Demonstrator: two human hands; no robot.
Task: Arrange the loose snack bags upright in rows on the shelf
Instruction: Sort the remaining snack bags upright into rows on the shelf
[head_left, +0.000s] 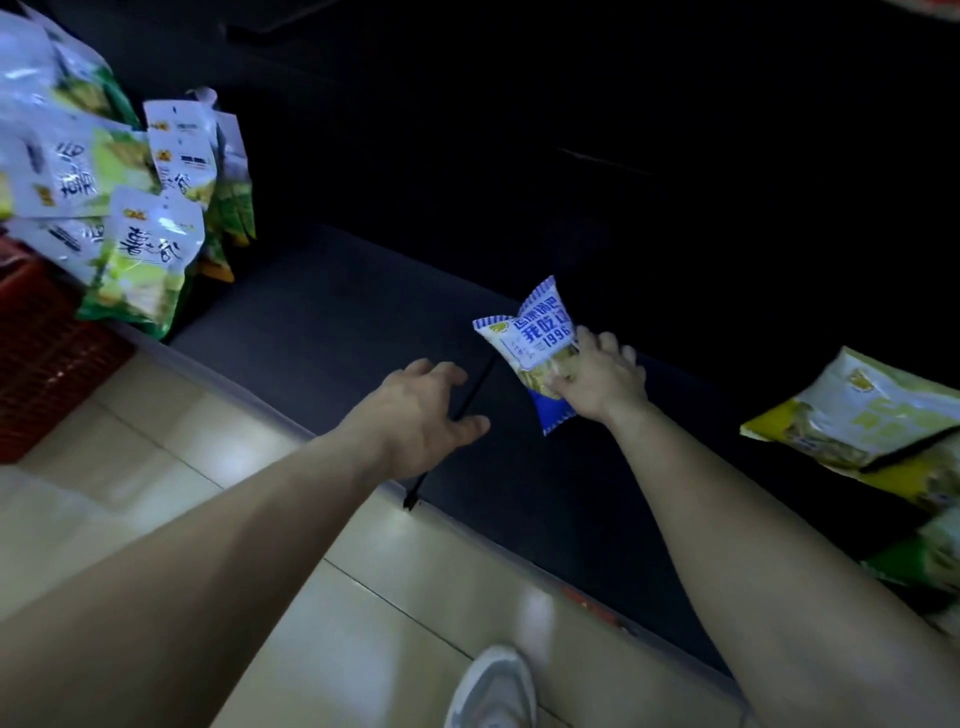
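A blue-and-white snack bag (530, 332) stands tilted on the dark bottom shelf (337, 312), and my right hand (602, 382) grips its lower half. My left hand (426, 410) hovers over the shelf's front edge just left of it, fingers spread, holding nothing. A thin black divider rod (470, 400) runs between the two hands. Several green-and-white snack bags (150, 249) stand and lean in a cluster at the shelf's left end. A yellow-green bag (872, 421) lies flat on the shelf at the right.
A red plastic basket (47, 358) sits on the floor at the left. Pale floor tiles (208, 441) run along the shelf front. My white shoe (493, 691) shows at the bottom. More bags (930, 561) lie at the far right edge.
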